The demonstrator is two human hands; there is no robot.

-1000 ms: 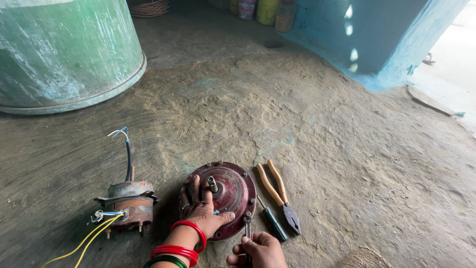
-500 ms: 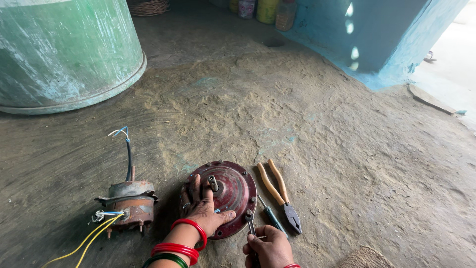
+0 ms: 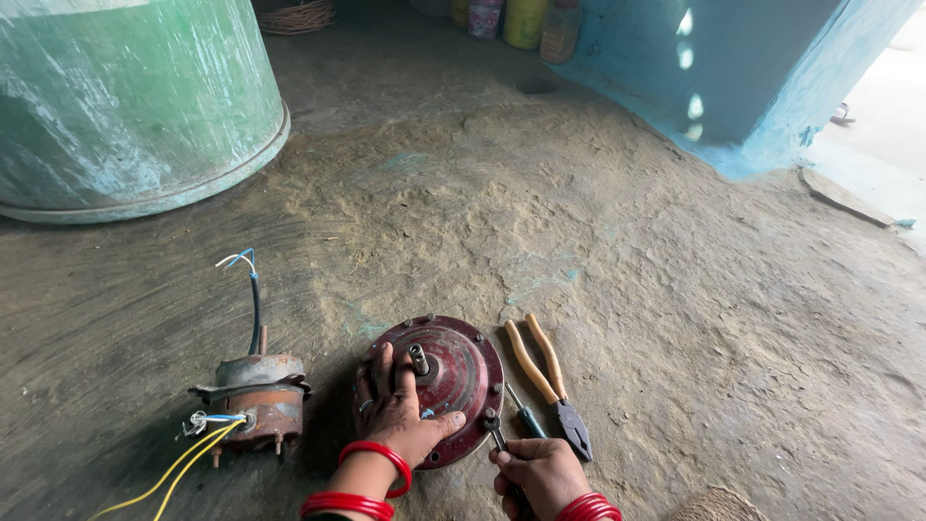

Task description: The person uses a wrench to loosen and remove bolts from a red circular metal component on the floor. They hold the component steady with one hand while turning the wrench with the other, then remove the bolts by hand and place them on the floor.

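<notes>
Both hands [image 3: 400, 420] on one motor cover [image 3: 453, 376]

Head camera looks steeply down at near floor [image 3: 579, 222], forward.

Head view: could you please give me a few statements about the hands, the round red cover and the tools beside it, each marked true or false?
1. The left hand rests flat on the round red cover. True.
2. The right hand is empty. False: it grips a tool whose tip meets the cover's rim.
3. The orange-handled pliers lie on the ground to the right of the cover. True.
4. The motor body with yellow wires sits on top of the cover. False: it stands apart on the ground, left of it.
5. Nobody holds the pliers. True.
</notes>
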